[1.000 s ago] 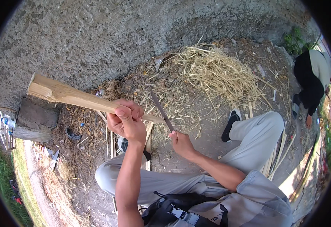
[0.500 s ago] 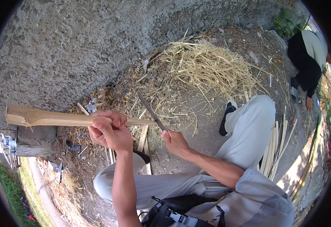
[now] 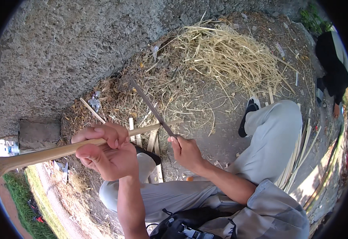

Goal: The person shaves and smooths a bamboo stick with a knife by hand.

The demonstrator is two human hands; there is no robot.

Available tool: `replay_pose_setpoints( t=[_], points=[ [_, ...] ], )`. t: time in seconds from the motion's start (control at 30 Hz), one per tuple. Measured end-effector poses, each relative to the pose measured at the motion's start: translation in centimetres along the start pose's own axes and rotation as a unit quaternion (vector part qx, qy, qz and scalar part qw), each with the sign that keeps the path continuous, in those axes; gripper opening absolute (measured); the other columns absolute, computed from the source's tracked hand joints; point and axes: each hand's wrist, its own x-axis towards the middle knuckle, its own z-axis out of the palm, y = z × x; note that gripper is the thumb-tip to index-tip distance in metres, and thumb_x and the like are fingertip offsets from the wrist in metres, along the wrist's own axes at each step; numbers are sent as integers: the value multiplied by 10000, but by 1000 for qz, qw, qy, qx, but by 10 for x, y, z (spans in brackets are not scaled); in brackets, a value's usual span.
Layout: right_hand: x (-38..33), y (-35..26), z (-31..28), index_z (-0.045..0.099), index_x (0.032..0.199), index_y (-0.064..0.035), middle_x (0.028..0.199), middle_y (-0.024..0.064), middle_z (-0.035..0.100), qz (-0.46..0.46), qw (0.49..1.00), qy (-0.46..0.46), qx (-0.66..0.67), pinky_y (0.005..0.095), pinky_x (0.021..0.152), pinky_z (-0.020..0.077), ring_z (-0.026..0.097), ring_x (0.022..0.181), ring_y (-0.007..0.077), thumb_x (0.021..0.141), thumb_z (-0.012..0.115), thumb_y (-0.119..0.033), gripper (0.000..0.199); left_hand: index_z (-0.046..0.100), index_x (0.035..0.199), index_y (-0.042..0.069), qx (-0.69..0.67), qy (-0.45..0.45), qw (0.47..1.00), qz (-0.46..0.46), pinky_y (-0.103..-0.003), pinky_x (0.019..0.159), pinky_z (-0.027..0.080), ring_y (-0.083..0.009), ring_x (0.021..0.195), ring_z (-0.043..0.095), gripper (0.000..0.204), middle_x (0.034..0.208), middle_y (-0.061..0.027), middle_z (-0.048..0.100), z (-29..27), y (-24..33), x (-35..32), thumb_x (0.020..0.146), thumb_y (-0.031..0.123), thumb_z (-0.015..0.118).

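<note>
My left hand (image 3: 112, 153) is closed around a long bamboo strip (image 3: 46, 154), thumb on its near side. The strip's thick end, with a node, reaches the left rim of the view. Its thin end (image 3: 176, 121) points right, beyond the hand. In my right hand (image 3: 188, 153) is a long, narrow knife (image 3: 147, 102), its dark blade slanting up and left. The blade crosses the strip close to the thin end; whether it is cutting in cannot be made out. My fingers hide the knife's handle.
A heap of pale shavings (image 3: 231, 53) lies ahead, by a rough grey wall (image 3: 74, 47). Cut strips (image 3: 295, 159) lie beside my right leg, others (image 3: 152, 140) by my left foot. A square block (image 3: 39, 135) stands at left. Another person (image 3: 333, 59) bends over at far right.
The bamboo strip has tilted and turned in my left hand; its thick end dropped toward the lower left and its thin end rose slightly. The blade tip has swung left and up.
</note>
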Motion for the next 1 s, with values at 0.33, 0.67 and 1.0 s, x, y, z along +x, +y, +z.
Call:
replay_pose_setpoints(
  t=[0.33,0.67,1.0],
  points=[
    [6,36,2,571,788,4,519,221,529,17,997,-11,-73,496,459,427,566,492,423,974,498,-218,299,470,953,35,5,34,999,-5,-230,381,283,-102,432,342,407,557,-41,376,-9,-2,4,1033,419,361],
    [9,114,2,576,779,26,576,222,584,45,980,-8,-195,488,527,490,606,560,424,965,497,-198,302,495,953,44,37,0,999,15,-225,380,249,-95,443,301,441,568,-25,338,-3,1,1,1018,465,381],
    [-4,122,10,583,854,17,688,262,613,63,976,-17,-206,550,566,467,593,615,467,981,465,-263,330,421,917,-16,-55,0,998,10,-236,376,280,-108,444,315,392,577,-56,357,-21,9,2,1027,359,391]
  ],
)
